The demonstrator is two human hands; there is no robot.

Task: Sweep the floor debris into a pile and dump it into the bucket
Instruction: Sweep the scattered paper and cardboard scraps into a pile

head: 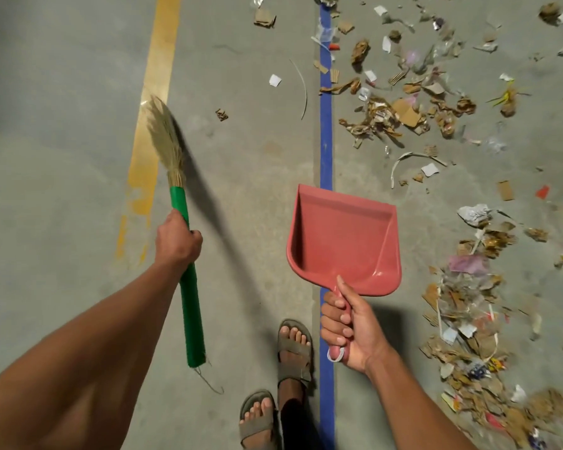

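Left hand (177, 240) grips the green-handled grass broom (179, 219) at mid-handle; right hand (348, 329) is wrapped around the handle of the pink plastic dustpan (345, 241). Scattered cardboard, paper and plastic-film debris (413, 115) lies unpiled on the concrete floor (62, 125), right of the blue floor stripe (325, 151). The scraps look light and likely to scatter, so short, gentle strokes suit them. No bucket in view.

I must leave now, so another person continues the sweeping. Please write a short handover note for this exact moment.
Left hand grips the green-handled broom, bristles raised off the floor.
Right hand grips the handle of the red dustpan, which is empty and held in the air.
Debris lies scattered, mostly right of the blue floor line; no pile yet.
Bucket is not in view.
Left: sweep into a pile, scoop, dump.
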